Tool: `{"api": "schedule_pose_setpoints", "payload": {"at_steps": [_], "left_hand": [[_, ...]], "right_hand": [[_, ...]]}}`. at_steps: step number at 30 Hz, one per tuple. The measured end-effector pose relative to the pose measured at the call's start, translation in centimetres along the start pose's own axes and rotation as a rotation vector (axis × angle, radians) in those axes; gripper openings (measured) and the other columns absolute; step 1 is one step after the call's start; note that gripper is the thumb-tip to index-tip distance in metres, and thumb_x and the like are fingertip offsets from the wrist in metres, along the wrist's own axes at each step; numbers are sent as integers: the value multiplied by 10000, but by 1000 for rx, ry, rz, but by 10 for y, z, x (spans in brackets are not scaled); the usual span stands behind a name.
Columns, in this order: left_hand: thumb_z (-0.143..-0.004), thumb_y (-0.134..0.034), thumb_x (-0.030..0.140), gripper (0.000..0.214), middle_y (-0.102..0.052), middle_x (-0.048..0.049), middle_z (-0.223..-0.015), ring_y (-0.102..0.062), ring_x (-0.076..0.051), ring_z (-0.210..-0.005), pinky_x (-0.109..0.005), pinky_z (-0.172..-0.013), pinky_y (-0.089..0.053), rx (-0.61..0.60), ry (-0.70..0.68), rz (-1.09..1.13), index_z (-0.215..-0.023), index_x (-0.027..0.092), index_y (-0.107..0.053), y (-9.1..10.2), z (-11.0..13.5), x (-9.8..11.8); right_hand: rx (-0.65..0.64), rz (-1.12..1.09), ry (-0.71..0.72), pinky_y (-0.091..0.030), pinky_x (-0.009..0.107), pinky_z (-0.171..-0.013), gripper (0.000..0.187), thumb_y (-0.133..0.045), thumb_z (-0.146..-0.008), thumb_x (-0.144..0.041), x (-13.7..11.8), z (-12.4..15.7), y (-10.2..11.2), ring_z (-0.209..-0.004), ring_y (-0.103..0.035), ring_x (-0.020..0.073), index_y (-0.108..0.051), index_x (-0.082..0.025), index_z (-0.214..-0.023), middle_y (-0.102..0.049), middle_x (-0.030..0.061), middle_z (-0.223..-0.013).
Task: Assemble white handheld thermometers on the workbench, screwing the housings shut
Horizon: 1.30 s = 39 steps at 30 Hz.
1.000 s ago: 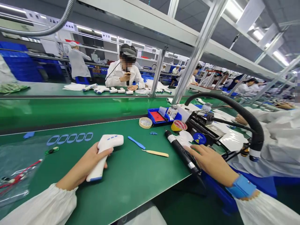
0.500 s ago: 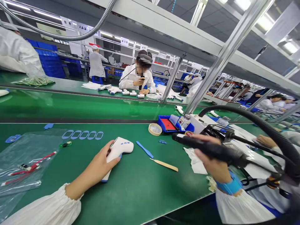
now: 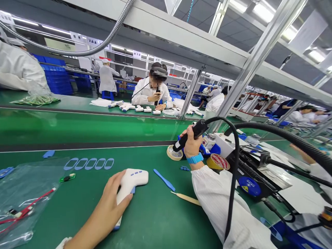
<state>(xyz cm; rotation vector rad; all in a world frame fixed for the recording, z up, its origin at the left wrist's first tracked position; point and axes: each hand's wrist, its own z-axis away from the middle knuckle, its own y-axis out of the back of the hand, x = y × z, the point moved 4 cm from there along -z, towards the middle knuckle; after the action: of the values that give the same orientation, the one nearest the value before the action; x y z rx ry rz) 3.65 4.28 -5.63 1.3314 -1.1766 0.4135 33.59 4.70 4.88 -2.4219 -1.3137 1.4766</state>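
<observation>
My left hand [image 3: 109, 204] grips the handle of a white infrared thermometer [image 3: 132, 183] that lies on the green bench mat [image 3: 155, 221]. My right hand [image 3: 191, 142] is raised and closed around a black corded electric screwdriver [image 3: 189, 135], tip pointing down-left over a small round tin [image 3: 174, 153]. Its black cable [image 3: 234, 173] loops down over my white sleeve. A blue pry tool [image 3: 164, 175] and a wooden stick [image 3: 186, 198] lie between my hands.
A blue parts tray [image 3: 211, 148], a tape roll [image 3: 218, 162] and a black station [image 3: 254, 173] stand at right. A plastic bag with red wires [image 3: 20, 204], a small green board [image 3: 66, 178] and blue gaskets [image 3: 88, 164] lie left. Co-workers sit across the conveyor [image 3: 77, 128].
My right hand picked up the screwdriver from the bench edge and carried it up and forward over the round tin. My left hand kept hold of the thermometer.
</observation>
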Motion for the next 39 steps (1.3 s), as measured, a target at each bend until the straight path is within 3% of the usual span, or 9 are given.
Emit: {"api": "schedule_pose_setpoints", "payload": {"at_steps": [5,10,14,22,24,27,30,33,39], "left_hand": [[-823,-460,373,507,-400,-62,-1340,-386,-284,-1246,-476,-1031,-325,-19,49,15,-1314,304,-353,-1,1,1],[-846,-472,411,483,-392,-73,-1345,-360,-285,-1260,-461,-987,-391,-17,14,-2,-1307,301,-379,5,-3,0],[-829,-513,427,466,-397,-87,-1339,-375,-309,-1240,-422,-842,-501,-30,-9,-44,-1271,300,-441,13,-6,0],[-855,-466,363,297,-419,-89,-1286,-396,-303,-1200,-345,-657,-517,94,-52,-66,-1125,273,-549,13,0,14],[-854,-469,368,287,-427,-88,-1276,-407,-305,-1189,-277,-547,-493,103,-54,-67,-1108,273,-562,14,-1,13],[-845,-494,391,282,-438,-89,-1269,-423,-310,-1175,-216,-439,-451,74,-85,-71,-1091,280,-580,17,-5,11],[-843,-521,361,232,-479,-75,-1226,-438,-289,-1160,-326,-665,-534,106,-196,-123,-1045,284,-607,20,-4,20],[-847,-540,306,210,-506,-62,-1189,-445,-260,-1143,-457,-927,-426,190,-338,-155,-1044,286,-612,24,1,35],[-810,-620,309,245,-520,-75,-1175,-426,-254,-1150,-465,-970,-371,205,-485,-175,-1051,271,-622,30,15,48]], "right_hand": [[-9,16,-5,-450,237,-448,390,-723,-634,-460,17,-2,5,-418,-505,92,-516,-183,-815,-542,-78,-522],[-19,2,49,-441,240,-448,384,-677,-669,-503,-5,-2,1,-422,-505,97,-509,-199,-831,-539,-82,-513],[-41,-1,74,-446,249,-458,395,-681,-661,-509,-17,1,-3,-431,-517,105,-515,-197,-837,-550,-75,-512],[3,-14,27,-441,233,-431,369,-727,-636,-434,15,1,2,-398,-502,92,-516,-176,-796,-552,-80,-501],[9,-28,24,-439,232,-441,369,-726,-635,-435,11,1,2,-402,-501,93,-519,-179,-801,-554,-82,-498],[7,-64,27,-429,232,-455,372,-687,-660,-484,-15,6,-3,-423,-505,101,-513,-195,-818,-551,-81,-498],[-38,-148,-30,-434,245,-480,391,-610,-693,-573,-52,25,-19,-452,-506,112,-499,-222,-827,-532,-79,-508],[-150,-284,-200,-437,243,-490,441,-585,-671,-642,-83,56,-43,-471,-486,110,-509,-233,-818,-503,-70,-519],[-322,-404,-322,-420,229,-461,430,-602,-680,-625,-108,104,-79,-469,-479,112,-531,-225,-821,-522,-52,-524]]}}
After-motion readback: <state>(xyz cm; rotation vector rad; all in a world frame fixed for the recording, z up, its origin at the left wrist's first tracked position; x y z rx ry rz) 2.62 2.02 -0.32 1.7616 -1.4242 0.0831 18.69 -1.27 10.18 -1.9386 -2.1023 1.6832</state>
